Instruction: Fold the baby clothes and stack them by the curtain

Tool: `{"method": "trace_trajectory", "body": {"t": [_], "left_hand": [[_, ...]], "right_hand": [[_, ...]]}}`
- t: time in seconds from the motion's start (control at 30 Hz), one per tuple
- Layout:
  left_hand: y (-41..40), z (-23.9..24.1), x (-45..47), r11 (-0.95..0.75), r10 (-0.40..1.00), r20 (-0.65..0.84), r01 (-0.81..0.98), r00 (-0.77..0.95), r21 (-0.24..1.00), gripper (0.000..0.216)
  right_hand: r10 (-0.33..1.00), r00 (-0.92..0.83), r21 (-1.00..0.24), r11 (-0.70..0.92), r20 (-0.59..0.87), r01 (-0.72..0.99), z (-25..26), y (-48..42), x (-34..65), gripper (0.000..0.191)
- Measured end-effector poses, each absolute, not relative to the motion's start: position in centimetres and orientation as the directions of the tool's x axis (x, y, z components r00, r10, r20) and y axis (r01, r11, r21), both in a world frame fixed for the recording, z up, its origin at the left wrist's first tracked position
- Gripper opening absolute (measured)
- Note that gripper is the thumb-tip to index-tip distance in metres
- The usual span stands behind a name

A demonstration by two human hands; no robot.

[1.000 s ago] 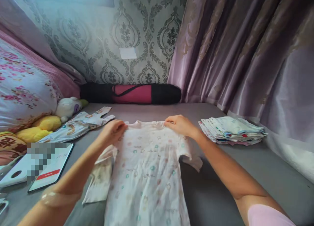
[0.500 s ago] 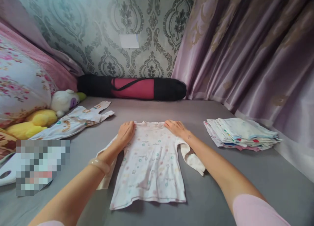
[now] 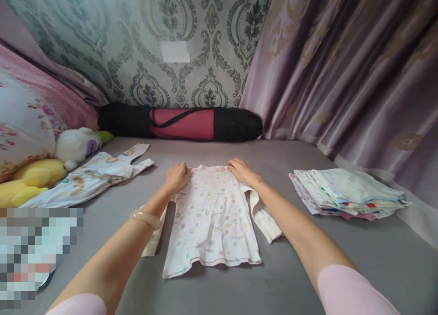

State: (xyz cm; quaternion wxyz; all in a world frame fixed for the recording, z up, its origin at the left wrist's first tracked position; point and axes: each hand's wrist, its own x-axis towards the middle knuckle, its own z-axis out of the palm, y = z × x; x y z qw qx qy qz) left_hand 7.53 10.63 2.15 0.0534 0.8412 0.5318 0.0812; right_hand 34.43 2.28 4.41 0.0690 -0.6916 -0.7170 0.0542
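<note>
A small white printed shirt (image 3: 212, 219) lies spread flat on the grey bed sheet (image 3: 308, 269), neckline pointing away from me. My left hand (image 3: 177, 176) rests on its left shoulder with fingers curled down on the cloth. My right hand (image 3: 241, 170) lies flat on the right shoulder, fingers stretched out. Both sleeves hang down along the shirt's sides. A pale bangle (image 3: 145, 217) circles my left wrist.
A stack of folded cloths (image 3: 345, 193) sits at the right by the purple curtain (image 3: 342, 69). Another printed garment (image 3: 92, 176) lies at the left, beside plush toys (image 3: 51, 162) and a floral pillow (image 3: 20, 128). A black and red rolled bag (image 3: 181, 123) lies along the wall.
The shirt has gone from being held up near me to lying flat farther away. Both hands let go of the pinched shoulders and now press on them.
</note>
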Motion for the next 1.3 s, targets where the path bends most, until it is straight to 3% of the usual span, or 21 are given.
{"method": "trace_trajectory", "body": {"t": [0.17, 0.33, 0.47, 0.57, 0.7, 0.8, 0.9, 1.0, 1.1, 1.3], "left_hand": [[10.9, 2.4, 9.2, -0.458, 0.888, 0.087, 0.845, 0.452, 0.277, 0.034], [11.0, 1.4, 10.2, -0.527, 0.849, 0.133, 0.801, 0.512, 0.282, 0.029], [10.9, 0.6, 10.0, -0.559, 0.820, 0.266, 0.810, 0.507, 0.177, 0.032], [11.1, 0.2, 9.9, -0.574, 0.802, 0.287, 0.809, 0.524, 0.127, 0.032], [12.4, -0.3, 9.8, -0.559, 0.828, 0.227, 0.782, 0.512, 0.275, 0.026], [12.9, -0.2, 9.9, -0.516, 0.856, 0.184, 0.788, 0.483, 0.335, 0.026], [12.4, 0.5, 9.8, -0.472, 0.882, 0.175, 0.826, 0.438, 0.309, 0.031], [11.2, 1.5, 9.6, -0.475, 0.877, 0.229, 0.834, 0.423, 0.279, 0.042], [9.9, 2.3, 9.6, -0.536, 0.840, 0.271, 0.792, 0.469, 0.291, 0.040], [8.1, 2.2, 13.9, -0.715, 0.693, 0.259, 0.596, 0.673, 0.365, 0.024]], "right_hand": [[0.997, -0.068, -0.308, 0.057, -0.024, 0.950, 3.8, 4.0, 32.8, 0.034], [0.998, 0.041, -0.303, -0.027, 0.040, 0.952, 2.5, 4.3, 31.6, 0.028], [0.975, 0.129, -0.278, -0.075, 0.181, 0.958, 1.1, 4.2, 31.2, 0.027], [0.969, 0.108, -0.228, -0.057, 0.221, 0.972, 0.5, 4.1, 31.0, 0.029], [0.972, 0.112, -0.198, -0.071, 0.207, 0.978, 0.3, 3.9, 30.6, 0.032], [0.977, 0.146, -0.257, -0.103, 0.156, 0.961, 1.0, 4.1, 30.3, 0.034], [0.988, 0.143, -0.368, -0.113, 0.056, 0.923, 3.0, 4.0, 31.2, 0.035], [0.982, 0.180, -0.422, -0.139, 0.058, 0.896, 5.4, 2.0, 34.1, 0.036], [0.961, 0.274, -0.466, -0.233, 0.022, 0.854, 6.7, -3.1, 37.5, 0.032], [0.881, 0.435, -0.367, -0.473, -0.186, 0.801, 5.8, -13.7, 39.9, 0.037]]}}
